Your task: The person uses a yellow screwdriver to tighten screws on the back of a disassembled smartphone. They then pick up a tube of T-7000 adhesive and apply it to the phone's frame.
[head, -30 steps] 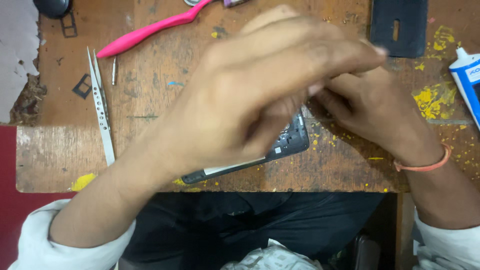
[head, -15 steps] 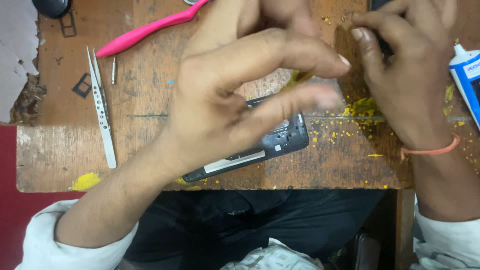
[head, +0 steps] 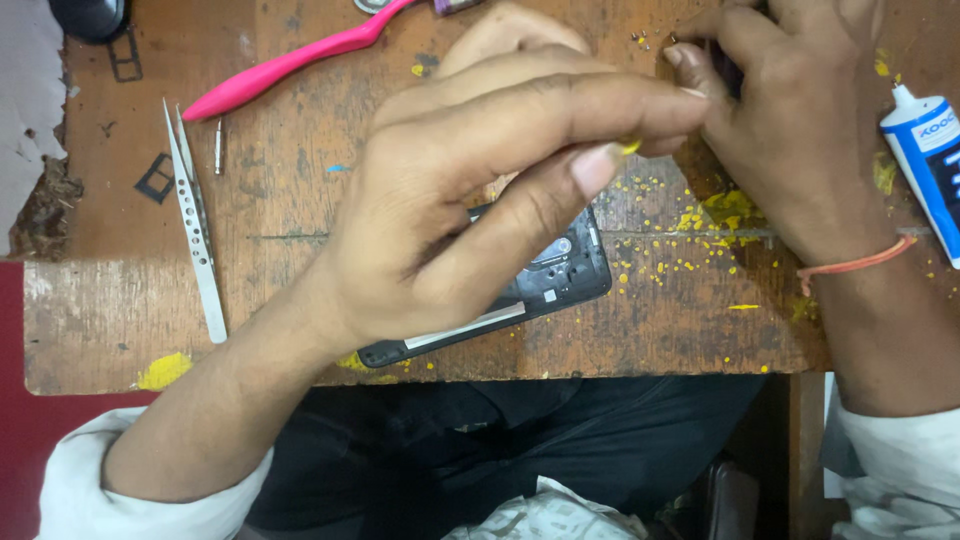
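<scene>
Phone first: where does it lie?

The black phone point(head: 560, 275), opened with its insides showing, lies flat near the near edge of the bench point(head: 110, 320), about midway along and partly hidden under the left hand point(head: 450, 230).

And that hand?

It is raised over the phone with thumb and forefinger pinched narrow on a small yellow bit point(head: 628, 147). The other fingers are curled in.

The right hand point(head: 790, 130)?

It is at the far edge, toward the right corner, with the fingers bent down onto something dark. I cannot tell what it is, or whether the hand grips it.

So what step is this?

By my reading, yellow residue is being picked off and cleared. Yellow crumbs point(head: 700, 215) lie scattered on the bench just right of the phone.

What does the next move call for?

A place to drop the bit well away from the open phone, and a light touch near its parts. The tweezers point(head: 195, 225) lie toward the left edge, apart from both hands. The pink tool point(head: 290, 65) lies by the far edge, and the white and blue bottle point(head: 925, 150) at the right edge.
</scene>
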